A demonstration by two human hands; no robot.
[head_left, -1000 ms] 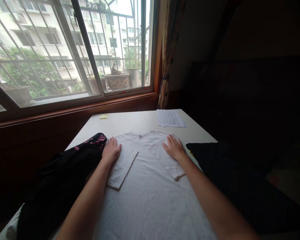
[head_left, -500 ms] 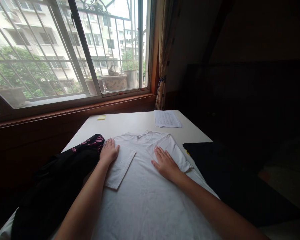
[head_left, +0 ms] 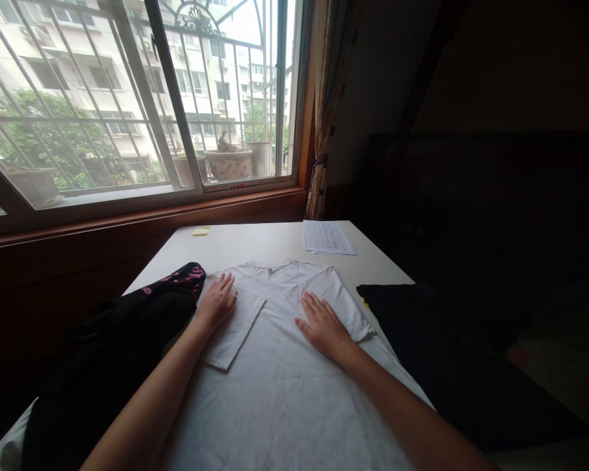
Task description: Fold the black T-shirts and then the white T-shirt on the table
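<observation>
A white T-shirt lies spread on the white table, its neckline at the far side and both sleeves folded inward over its front. My left hand rests on the left sleeve, palm down with its fingers extended. On the right sleeve my right hand lies flat, its thumb apart from the other fingers. Neither hand grips the fabric. The shirt's lower part runs out of view at the bottom.
Black clothing with pink print lies along the left side. A dark cloth covers the table's right edge. Papers and a yellow note lie at the far end, below a barred window and a curtain.
My left hand has shifted slightly to the right over the sleeve. My right hand stays nearly where it was on the other sleeve. The view has tilted a little.
</observation>
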